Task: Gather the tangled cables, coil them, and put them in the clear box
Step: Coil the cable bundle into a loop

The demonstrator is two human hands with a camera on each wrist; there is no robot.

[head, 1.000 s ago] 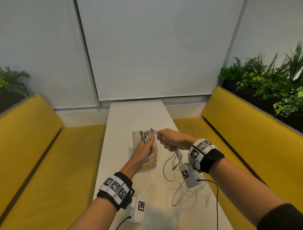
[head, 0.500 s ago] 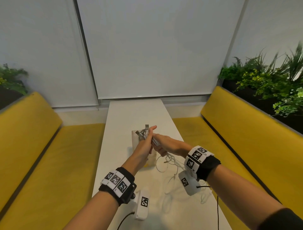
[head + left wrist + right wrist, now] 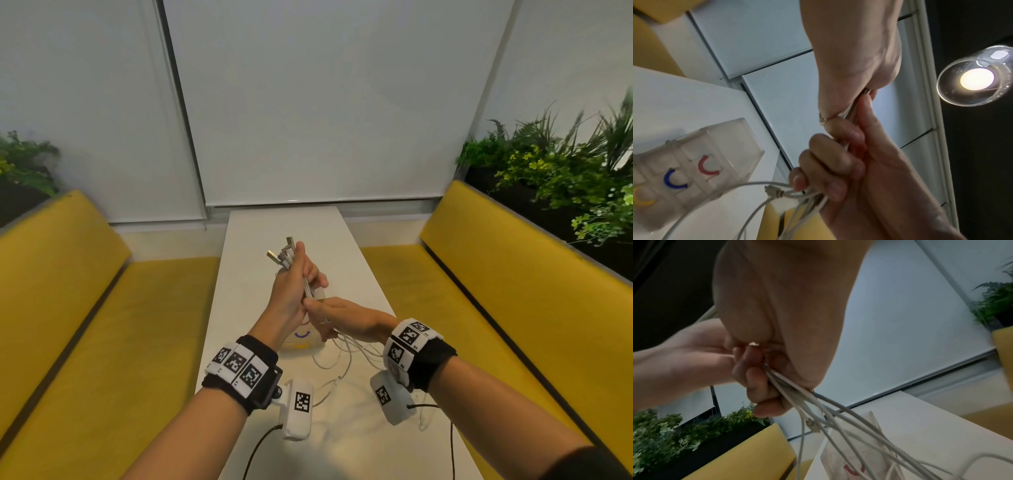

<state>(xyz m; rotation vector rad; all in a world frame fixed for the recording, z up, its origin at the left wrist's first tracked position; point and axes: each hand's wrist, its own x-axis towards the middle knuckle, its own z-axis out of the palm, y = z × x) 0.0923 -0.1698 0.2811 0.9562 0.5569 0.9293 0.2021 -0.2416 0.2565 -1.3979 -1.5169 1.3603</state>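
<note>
Both hands' grip (image 3: 310,298) on cables (image 3: 346,353)

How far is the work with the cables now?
Gathered: the left hand grips the cables as one bundle, plugs sticking up. In hand: the right hand holds the bundle lower down; loose ends trail on the table. Left: coiling; nothing seems to be in the box yet.

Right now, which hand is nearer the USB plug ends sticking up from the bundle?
Left. The left hand grips the cables right below the USB plugs; the right hand grips the same cables lower, nearer the person.
</note>
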